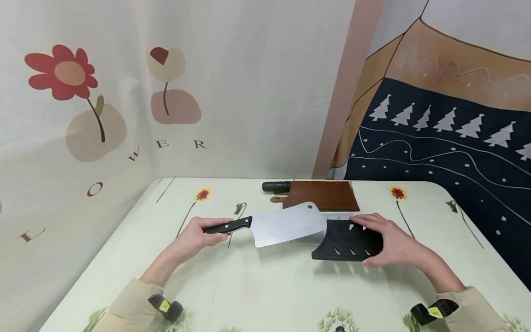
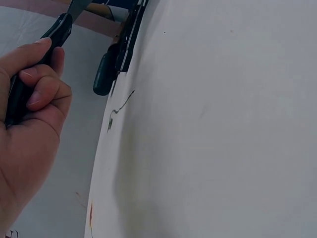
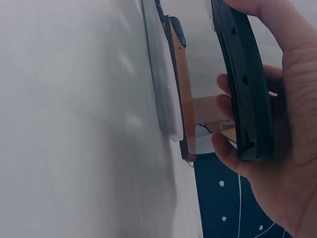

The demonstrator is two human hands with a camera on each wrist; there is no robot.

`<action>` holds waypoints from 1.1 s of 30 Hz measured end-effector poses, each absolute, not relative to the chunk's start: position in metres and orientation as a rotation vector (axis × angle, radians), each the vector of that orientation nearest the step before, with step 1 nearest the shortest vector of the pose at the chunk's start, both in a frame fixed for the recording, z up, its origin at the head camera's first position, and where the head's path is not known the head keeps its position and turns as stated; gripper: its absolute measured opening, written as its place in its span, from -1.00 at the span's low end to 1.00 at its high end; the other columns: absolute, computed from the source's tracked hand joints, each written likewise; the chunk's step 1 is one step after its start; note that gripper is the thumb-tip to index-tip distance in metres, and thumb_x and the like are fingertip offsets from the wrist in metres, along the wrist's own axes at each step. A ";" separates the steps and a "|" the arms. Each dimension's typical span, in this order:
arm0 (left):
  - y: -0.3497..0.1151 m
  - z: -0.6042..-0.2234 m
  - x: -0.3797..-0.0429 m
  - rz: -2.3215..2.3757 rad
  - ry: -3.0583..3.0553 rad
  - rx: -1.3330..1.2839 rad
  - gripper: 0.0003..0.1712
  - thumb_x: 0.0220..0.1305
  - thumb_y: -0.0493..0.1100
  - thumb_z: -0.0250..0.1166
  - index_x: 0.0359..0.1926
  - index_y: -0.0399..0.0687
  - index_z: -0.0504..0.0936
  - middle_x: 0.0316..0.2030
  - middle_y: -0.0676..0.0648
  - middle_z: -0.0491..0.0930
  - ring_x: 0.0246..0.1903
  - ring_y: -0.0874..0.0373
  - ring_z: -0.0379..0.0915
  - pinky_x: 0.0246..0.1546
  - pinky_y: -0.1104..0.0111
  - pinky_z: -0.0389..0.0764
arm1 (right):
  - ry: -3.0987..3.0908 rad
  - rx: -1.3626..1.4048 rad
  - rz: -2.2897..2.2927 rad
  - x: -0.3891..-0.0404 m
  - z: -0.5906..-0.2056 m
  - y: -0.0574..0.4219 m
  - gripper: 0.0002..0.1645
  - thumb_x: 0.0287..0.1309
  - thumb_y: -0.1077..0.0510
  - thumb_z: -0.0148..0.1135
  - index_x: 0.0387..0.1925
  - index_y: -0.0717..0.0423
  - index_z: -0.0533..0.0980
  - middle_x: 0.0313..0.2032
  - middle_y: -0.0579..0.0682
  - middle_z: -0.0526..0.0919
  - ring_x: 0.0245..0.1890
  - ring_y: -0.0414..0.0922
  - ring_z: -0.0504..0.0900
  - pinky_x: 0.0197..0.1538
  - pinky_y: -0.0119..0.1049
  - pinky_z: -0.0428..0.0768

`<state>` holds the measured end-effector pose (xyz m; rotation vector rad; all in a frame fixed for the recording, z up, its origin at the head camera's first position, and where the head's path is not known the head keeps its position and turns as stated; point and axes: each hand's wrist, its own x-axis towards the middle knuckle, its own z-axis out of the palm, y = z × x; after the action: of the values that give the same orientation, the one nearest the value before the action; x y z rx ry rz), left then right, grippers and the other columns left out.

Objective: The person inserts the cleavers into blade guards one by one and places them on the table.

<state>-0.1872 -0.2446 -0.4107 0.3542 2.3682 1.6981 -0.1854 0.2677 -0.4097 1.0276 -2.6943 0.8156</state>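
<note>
Raised over the table, a cleaver with a broad silver blade and a hole near its top corner points right. My left hand grips its black riveted handle, fingers curled round it in the left wrist view. My right hand holds a black slotted blade guard between thumb and fingers, its curved mouth facing the cleaver. In the head view the blade's far end meets the guard's left edge. Behind both lies a pale flat blade-like piece, partly hidden.
A brown leather sheath with a black handle sticking out lies at the table's back edge. The table has a flower-printed cloth. Printed curtains hang behind it.
</note>
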 end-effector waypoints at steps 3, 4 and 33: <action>-0.245 -0.410 -0.187 1.690 2.352 0.373 -0.44 0.22 -0.30 0.47 0.26 -0.25 0.63 0.05 -0.28 0.66 -0.31 0.19 0.51 -0.38 0.42 0.52 | -2.671 1.037 0.814 -0.186 -0.409 0.268 0.15 -0.42 -0.10 0.75 0.32 0.13 0.51 0.22 0.02 0.56 0.18 -0.15 0.46 0.05 -0.15 0.52; -0.246 -0.410 -0.187 1.688 2.348 0.380 -0.43 0.22 -0.31 0.47 0.26 -0.26 0.62 0.07 -0.29 0.66 -0.30 0.19 0.52 -0.37 0.42 0.53 | -2.662 1.041 0.814 -0.186 -0.409 0.268 0.15 -0.43 -0.10 0.75 0.32 0.12 0.51 0.22 0.02 0.56 0.18 -0.17 0.46 0.05 -0.17 0.51; -0.250 -0.403 -0.189 1.564 2.282 0.675 -0.47 0.20 -0.38 0.44 0.22 -0.38 0.61 -0.04 -0.30 0.71 -0.20 0.25 0.54 -0.20 0.45 0.53 | -2.643 1.067 0.820 -0.189 -0.408 0.277 0.17 -0.48 -0.05 0.75 0.35 0.01 0.50 0.22 -0.01 0.58 0.20 -0.34 0.40 0.06 -0.20 0.50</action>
<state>-0.1889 -0.2496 -0.4033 0.6748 2.2819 1.5641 -0.1887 0.2771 -0.4076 1.0666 -2.6435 0.8197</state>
